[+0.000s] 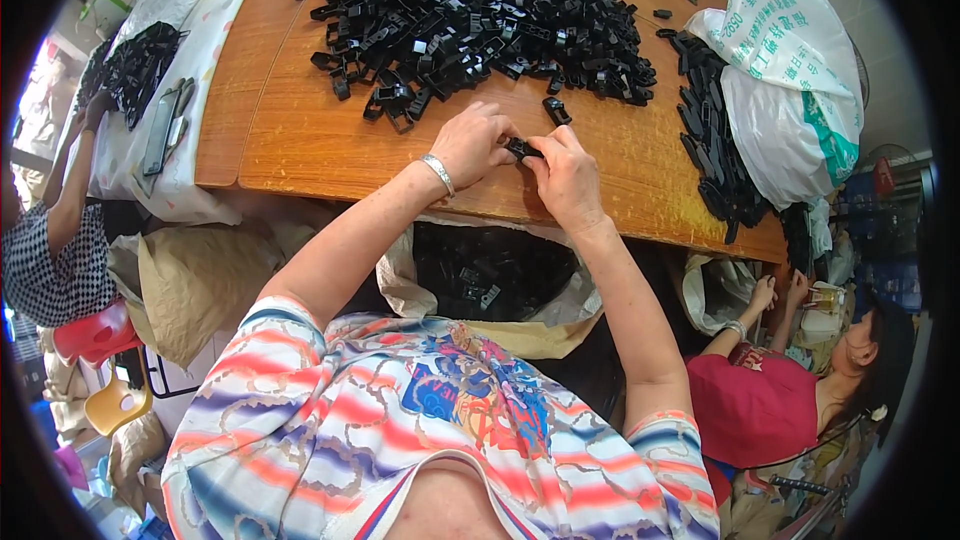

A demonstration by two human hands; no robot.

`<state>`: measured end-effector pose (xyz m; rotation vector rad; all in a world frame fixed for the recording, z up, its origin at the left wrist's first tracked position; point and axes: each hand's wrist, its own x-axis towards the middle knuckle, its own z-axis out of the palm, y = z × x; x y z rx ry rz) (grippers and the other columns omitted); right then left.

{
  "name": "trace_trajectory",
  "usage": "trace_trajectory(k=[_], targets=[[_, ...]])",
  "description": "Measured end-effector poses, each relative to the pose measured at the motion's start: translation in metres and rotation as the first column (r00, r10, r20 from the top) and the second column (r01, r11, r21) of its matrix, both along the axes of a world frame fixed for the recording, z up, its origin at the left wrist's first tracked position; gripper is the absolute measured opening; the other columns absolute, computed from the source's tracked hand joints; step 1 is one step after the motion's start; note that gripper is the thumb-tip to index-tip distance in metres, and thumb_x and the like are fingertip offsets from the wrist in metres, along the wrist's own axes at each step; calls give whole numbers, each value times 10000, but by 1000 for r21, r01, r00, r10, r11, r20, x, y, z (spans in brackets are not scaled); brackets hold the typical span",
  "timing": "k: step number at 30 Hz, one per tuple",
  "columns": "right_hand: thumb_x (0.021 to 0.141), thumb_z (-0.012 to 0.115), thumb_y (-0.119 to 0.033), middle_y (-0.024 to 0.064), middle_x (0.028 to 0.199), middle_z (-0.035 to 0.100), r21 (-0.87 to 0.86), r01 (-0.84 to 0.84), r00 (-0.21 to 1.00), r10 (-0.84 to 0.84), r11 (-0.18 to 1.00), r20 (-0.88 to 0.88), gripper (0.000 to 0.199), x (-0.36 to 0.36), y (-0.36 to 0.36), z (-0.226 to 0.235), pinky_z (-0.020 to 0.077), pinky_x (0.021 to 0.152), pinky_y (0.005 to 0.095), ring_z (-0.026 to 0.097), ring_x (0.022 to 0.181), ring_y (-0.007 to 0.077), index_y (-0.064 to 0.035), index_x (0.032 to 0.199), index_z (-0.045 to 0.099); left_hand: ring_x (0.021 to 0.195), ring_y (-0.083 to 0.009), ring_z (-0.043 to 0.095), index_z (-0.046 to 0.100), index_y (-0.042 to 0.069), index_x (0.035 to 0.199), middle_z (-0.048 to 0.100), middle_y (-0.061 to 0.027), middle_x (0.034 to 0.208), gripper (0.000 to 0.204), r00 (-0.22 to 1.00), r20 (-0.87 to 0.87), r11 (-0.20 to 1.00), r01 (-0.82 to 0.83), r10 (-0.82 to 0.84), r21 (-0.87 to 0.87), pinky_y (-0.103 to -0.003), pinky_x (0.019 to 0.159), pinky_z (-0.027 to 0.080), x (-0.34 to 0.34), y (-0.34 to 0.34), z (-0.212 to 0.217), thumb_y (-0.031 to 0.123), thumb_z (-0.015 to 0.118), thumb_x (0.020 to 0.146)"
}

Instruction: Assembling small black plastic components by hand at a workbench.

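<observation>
Two hands [520, 155] (fingertips together) on clip [519, 149]

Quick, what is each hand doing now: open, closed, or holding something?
Left hand: closed on one end of the black clip.
Right hand: closed on the other end of the same clip.

Wearer's top [420, 430], lower centre of frame: short-sleeved, wavy horizontal stripes in red, coral, blue and white, with a multicoloured blue-and-orange print at mid-chest. Neckline edged in red and blue. Forearms bare. Silver bangle [438, 174] on the left wrist, centre frame. No rings discernible.
</observation>
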<state>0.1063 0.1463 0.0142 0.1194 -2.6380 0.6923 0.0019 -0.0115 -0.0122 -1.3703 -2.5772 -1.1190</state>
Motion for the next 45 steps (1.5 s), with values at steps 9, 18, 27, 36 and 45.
trace_trajectory(k=[9, 18, 27, 36, 45], targets=[[826, 646, -75, 127, 997, 568, 274, -29, 998, 45, 961, -52, 335, 4, -3, -6, 536, 749, 374, 590, 931, 302, 13, 1147, 604, 988, -308, 580, 716, 66, 924, 642, -103, 938, 199, 999, 47, 999, -13, 15, -43, -400, 871, 487, 1, 3, 9, 156, 750, 750], [851, 582, -87, 128, 961, 574, 424, 51, 997, -24, 904, -70, 263, 12, -2, -25, 542, 728, 370, 601, 916, 296, -2, 1093, 638, 860, -295, 609, 707, 61, 967, 631, -108, 869, 250, 994, 35, 990, 107, -104, -89, -381, 776, 510, -6, 5, 2, 164, 748, 743], [768, 781, -208, 117, 935, 638, 37, -122, 956, 107, 992, 271, 273, 110, -37, -3, 544, 694, 427, 661, 806, 348, -82, 992, 690, 999, -362, 658, 609, 43, 1172, 691, -196, 1081, 447, 962, 233, 989, -135, 145, -61, -436, 868, 516, -11, 47, 25, 370, 664, 873], [828, 719, -132, 178, 947, 638, 84, 302, 953, -301, 950, -29, 217, -26, 98, 3, 526, 779, 444, 642, 910, 371, -38, 1021, 690, 1010, -327, 633, 644, 23, 1037, 655, -165, 1049, 422, 947, 54, 939, -306, 317, -158, -428, 862, 517, -19, 105, 6, 383, 703, 827], [808, 758, -121, 171, 1008, 587, 254, 409, 905, -425, 877, 11, 225, -96, 108, -10, 544, 741, 462, 650, 874, 394, -52, 957, 604, 1009, -354, 629, 666, 18, 1038, 638, -200, 1057, 366, 971, 99, 937, -179, 217, -300, -433, 885, 516, -12, 106, 24, 288, 709, 795]])
